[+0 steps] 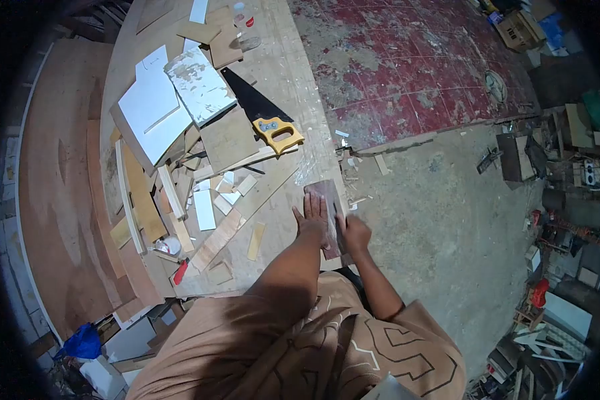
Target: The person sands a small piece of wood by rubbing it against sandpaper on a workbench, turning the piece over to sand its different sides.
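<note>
A dark reddish-brown board [331, 193] lies lengthwise along the right edge of the worktable. My left hand [315, 215] rests flat on it, fingers stretched forward and thumb out to the side. At the board's right edge, my right hand [355, 233] is closed, with one finger or thumb pointing up along the edge. What it grips, if anything, is too small or hidden to make out. Beyond the board, a handsaw [283, 137] with a yellow handle lies on the table.
Wood offcuts [205, 211], white panels [155, 100] and a paint-stained white block [200, 85] cover the table's left side. A red-handled tool [181, 272] lies near the front edge. Concrete floor [433, 220] drops away at right, with clutter along the far side.
</note>
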A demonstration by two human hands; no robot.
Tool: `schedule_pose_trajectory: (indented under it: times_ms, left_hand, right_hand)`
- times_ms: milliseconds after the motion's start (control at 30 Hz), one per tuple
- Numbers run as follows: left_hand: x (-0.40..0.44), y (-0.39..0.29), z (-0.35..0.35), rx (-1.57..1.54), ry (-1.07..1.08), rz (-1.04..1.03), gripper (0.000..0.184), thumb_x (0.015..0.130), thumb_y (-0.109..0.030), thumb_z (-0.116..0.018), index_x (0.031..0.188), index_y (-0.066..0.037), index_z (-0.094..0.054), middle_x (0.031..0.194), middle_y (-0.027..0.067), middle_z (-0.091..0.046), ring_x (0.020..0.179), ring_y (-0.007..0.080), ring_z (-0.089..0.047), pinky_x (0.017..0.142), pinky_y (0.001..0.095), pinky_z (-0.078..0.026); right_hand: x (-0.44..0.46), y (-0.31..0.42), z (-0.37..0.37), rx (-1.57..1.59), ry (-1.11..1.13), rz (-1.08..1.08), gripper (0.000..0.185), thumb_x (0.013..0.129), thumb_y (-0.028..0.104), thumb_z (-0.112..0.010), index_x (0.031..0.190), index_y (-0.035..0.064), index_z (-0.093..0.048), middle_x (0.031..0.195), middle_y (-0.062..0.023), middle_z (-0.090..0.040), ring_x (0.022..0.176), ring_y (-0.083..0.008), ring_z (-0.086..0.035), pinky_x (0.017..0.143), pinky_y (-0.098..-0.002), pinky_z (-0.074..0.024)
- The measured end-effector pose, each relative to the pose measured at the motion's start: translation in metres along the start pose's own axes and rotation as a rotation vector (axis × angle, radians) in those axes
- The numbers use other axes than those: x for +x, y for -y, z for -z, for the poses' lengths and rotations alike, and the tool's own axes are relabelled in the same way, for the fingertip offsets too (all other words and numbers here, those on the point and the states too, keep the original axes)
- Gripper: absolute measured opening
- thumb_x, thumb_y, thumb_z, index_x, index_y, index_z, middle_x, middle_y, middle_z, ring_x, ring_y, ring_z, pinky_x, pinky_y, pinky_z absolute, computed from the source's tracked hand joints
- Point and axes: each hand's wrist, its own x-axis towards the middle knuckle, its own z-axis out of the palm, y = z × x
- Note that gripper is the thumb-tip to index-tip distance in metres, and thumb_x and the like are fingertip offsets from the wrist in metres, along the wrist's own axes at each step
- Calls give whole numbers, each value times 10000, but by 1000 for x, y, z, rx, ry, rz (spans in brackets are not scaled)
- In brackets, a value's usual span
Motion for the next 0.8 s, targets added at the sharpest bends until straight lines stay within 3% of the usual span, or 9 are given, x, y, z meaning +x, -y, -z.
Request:
schedule_pose_trajectory:
  times_ms: [167, 333, 433, 500, 567, 633, 667, 767, 800]
  left_hand:
    - [3, 1, 2, 41, 48, -12, 1477, 585, -482, -874, 1507, 43, 153, 1587, 267, 191, 1435, 482, 226, 1061, 773, -28]
    - [2, -2, 1, 44, 17, 19, 1539, 530, -497, -916, 1521, -3, 153, 1589, 237, 216, 1455, 439, 210, 1077, 765, -31]
    - [-4, -2, 5, 32, 20, -20, 1474, 609, -459, -877, 1492, 52, 187, 1580, 284, 188, 1432, 482, 233, 1063, 771, -1]
    - [0, -1, -2, 25, 4, -20, 1491, 607, -484, -873, 1483, 56, 207, 1571, 295, 200, 1428, 487, 238, 1063, 770, 0]
    - [3, -1, -3, 47, 22, -35, 1510, 591, -505, -874, 1482, 56, 208, 1567, 302, 205, 1427, 488, 240, 1058, 772, 0]
    - [3, -1, -5, 16, -13, -3, 1520, 558, -486, -900, 1514, 4, 175, 1581, 257, 223, 1448, 454, 220, 1077, 755, -21]
    - [2, 0, -5, 8, -19, -10, 1518, 565, -495, -894, 1513, 1, 183, 1577, 264, 229, 1448, 453, 223, 1075, 754, -20]
    - [-2, -3, 3, 17, 17, 1, 1514, 569, -500, -891, 1514, -2, 182, 1575, 266, 233, 1446, 455, 225, 1074, 756, -21]
    - [-1, -3, 1, 28, 5, 5, 1513, 569, -515, -884, 1515, -4, 180, 1573, 274, 228, 1444, 462, 226, 1074, 756, -25]
  right_hand:
    - [-18, 1, 6, 43, 93, -10, 443, 892, 456, -643, 659, 80, -608, 653, -160, -609, 588, -370, -609, 540, -467, -457]
    - [113, 34, -21, -33, 92, -68, 450, 912, 483, -573, 776, 64, -660, 753, -172, -671, 711, -393, -661, 632, -509, -495]
    - [171, 40, -3, 20, 21, -125, 447, 923, 473, -573, 798, 55, -671, 799, -195, -680, 706, -385, -670, 628, -508, -505]
    - [190, 36, 18, 267, 30, -225, 441, 922, 479, -580, 869, 54, -689, 828, -197, -688, 732, -396, -666, 625, -486, -496]
    - [183, 34, 37, 458, 31, -236, 378, 938, 414, -604, 926, 45, -686, 801, -144, -700, 689, -327, -671, 599, -423, -485]
    - [166, 34, 43, 1148, 15, -329, 275, 947, 306, -636, 937, 33, -668, 797, -64, -677, 659, -209, -647, 578, -355, -472]
    - [157, 35, 47, 1153, -76, -254, 202, 953, 220, -640, 1018, 29, -630, 814, -20, -637, 687, -113, -618, 582, -289, -481]
    - [128, 36, 64, 1597, 116, -421, 269, 941, 198, -655, 1144, 36, -581, 829, -44, -647, 656, -108, -621, 563, -250, -497]
    - [120, 35, 71, 1570, 193, -416, 301, 969, 206, -595, 1214, 40, -535, 863, -91, -669, 611, -120, -621, 524, -232, -512]
